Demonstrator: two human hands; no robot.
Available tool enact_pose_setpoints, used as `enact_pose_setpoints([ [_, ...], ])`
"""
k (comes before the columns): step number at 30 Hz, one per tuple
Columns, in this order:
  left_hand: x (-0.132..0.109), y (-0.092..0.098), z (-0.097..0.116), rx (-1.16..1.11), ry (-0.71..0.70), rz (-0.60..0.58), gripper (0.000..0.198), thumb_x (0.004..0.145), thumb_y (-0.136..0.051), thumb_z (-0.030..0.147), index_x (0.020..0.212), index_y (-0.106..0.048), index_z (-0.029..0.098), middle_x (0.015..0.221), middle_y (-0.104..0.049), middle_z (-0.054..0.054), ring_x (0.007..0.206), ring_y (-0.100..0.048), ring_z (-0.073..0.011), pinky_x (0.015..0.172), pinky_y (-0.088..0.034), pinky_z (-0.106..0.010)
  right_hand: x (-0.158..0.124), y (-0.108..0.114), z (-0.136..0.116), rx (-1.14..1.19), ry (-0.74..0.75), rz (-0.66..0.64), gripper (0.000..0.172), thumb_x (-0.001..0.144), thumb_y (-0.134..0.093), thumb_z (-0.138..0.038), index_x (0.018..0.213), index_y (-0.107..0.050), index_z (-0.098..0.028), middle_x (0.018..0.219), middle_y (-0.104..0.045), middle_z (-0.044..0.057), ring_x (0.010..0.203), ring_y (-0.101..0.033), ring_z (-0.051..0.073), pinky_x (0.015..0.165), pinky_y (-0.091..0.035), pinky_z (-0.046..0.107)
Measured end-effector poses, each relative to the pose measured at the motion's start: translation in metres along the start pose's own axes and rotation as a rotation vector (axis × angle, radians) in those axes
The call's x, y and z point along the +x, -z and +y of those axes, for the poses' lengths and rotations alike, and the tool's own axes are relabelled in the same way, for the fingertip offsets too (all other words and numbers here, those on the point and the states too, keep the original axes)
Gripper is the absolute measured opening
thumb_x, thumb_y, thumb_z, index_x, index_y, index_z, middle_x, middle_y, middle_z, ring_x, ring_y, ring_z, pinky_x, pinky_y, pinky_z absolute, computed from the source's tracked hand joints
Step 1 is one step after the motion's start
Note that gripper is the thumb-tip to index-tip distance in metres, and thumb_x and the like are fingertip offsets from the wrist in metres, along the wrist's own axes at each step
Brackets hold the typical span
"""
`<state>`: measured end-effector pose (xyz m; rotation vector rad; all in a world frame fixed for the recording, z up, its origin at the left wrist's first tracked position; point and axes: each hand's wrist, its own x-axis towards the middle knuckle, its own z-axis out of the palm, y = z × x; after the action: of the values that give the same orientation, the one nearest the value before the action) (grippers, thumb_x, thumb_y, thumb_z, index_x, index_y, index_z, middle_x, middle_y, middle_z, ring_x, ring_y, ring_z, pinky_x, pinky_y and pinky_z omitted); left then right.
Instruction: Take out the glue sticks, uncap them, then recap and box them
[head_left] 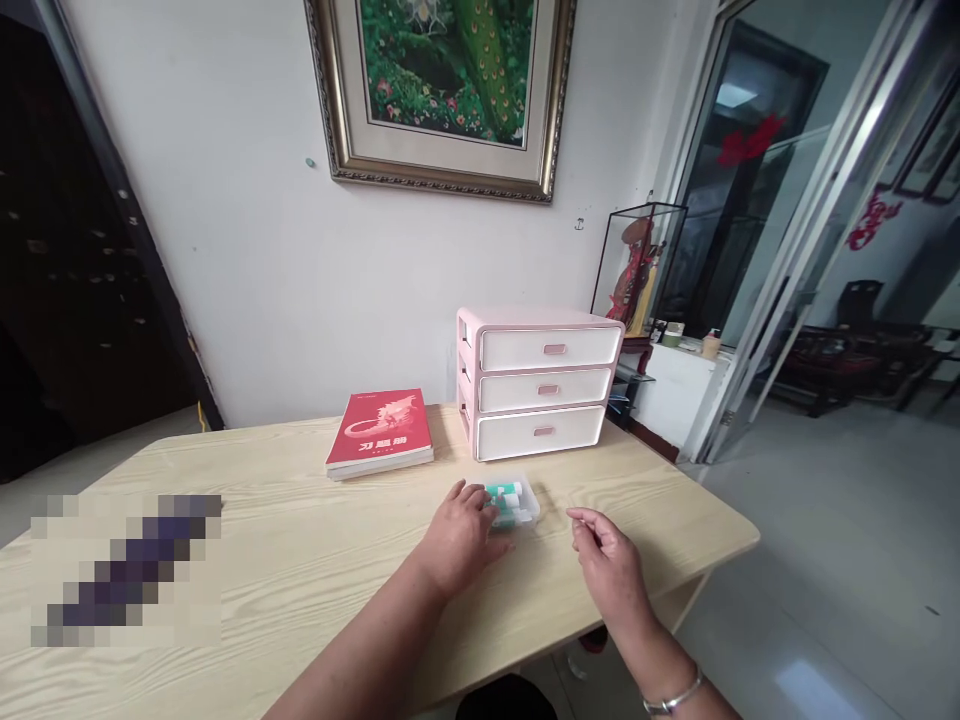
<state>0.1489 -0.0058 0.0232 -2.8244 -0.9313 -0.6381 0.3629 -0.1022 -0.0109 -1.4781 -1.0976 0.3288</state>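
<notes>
A small clear tray [531,503] holding several green-and-white tubes [505,490] rests on the wooden table in front of a pink and white drawer unit. Over the tray's left side is my left hand [459,535], its fingers spread and partly covering the tubes; nothing is visibly gripped. To the right of the tray, apart from it, my right hand [609,560] hovers above the table with its fingers curled and the thumb near the index finger. What lies between those fingers, if anything, is too small to make out.
The drawer unit [541,390] has three closed drawers and stands at the table's back. Red-covered books [381,430] lie left of it. A blurred-out dark object [127,570] is on the table's left. The table's right edge [720,505] borders open floor.
</notes>
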Motion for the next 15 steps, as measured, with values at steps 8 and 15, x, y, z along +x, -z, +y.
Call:
enact_pose_setpoints([
  [8, 0.002, -0.031, -0.004, 0.092, -0.004, -0.133, 0.046, 0.099, -0.04, 0.026, 0.144, -0.047, 0.023, 0.149, -0.046, -0.008, 0.139, -0.04, -0.0302, 0.116, -0.03, -0.05, 0.025, -0.007, 0.006, 0.061, -0.123, 0.012, 0.038, 0.079, -0.056, -0.044, 0.098, -0.07, -0.014, 0.06, -0.056, -0.001, 0.052, -0.048, 0.015, 0.049, -0.04, 0.025],
  [15, 0.0, -0.032, 0.0, 0.06, 0.005, -0.16, 0.056, 0.09, -0.051, 0.021, 0.146, -0.045, 0.019, 0.15, -0.044, -0.014, 0.14, -0.037, -0.0348, 0.115, -0.026, -0.055, 0.06, -0.031, 0.007, 0.129, -0.159, 0.004, 0.033, 0.073, -0.06, -0.041, 0.092, -0.071, -0.017, 0.067, -0.066, 0.001, 0.059, -0.059, 0.017, 0.053, -0.045, 0.024],
])
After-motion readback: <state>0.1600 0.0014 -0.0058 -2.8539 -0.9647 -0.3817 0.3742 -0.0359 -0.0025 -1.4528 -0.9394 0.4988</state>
